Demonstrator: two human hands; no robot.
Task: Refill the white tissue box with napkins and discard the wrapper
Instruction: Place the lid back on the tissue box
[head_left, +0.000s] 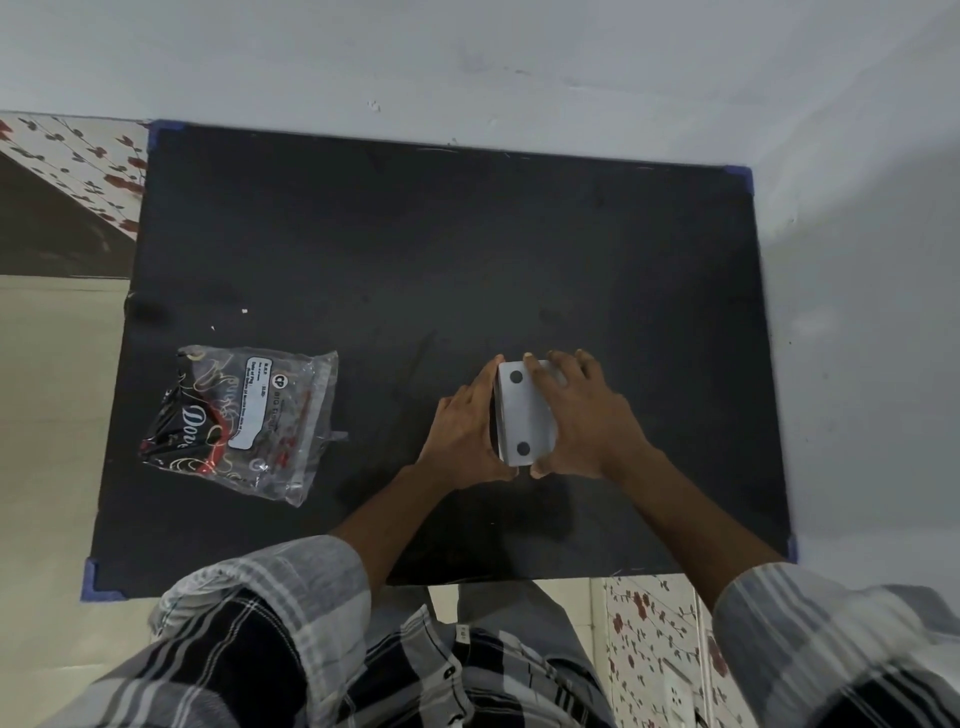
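The white tissue box (519, 415) sits right of centre on the black table (415, 234), its underside turned up and showing two black round feet. My left hand (465, 431) presses against the box's left side. My right hand (582, 415) lies over its right side and top, fingers spread across it. Both hands grip the box between them. A clear plastic napkin pack (239, 421) with black, red and gold print lies flat on the table's left part, well apart from both hands.
The table has blue corner protectors (91, 577) and stands against a pale wall (519, 62) at the back and right. Floral-patterned surfaces (88, 161) show at the far left and lower right. My checked shirt fills the bottom of the view.
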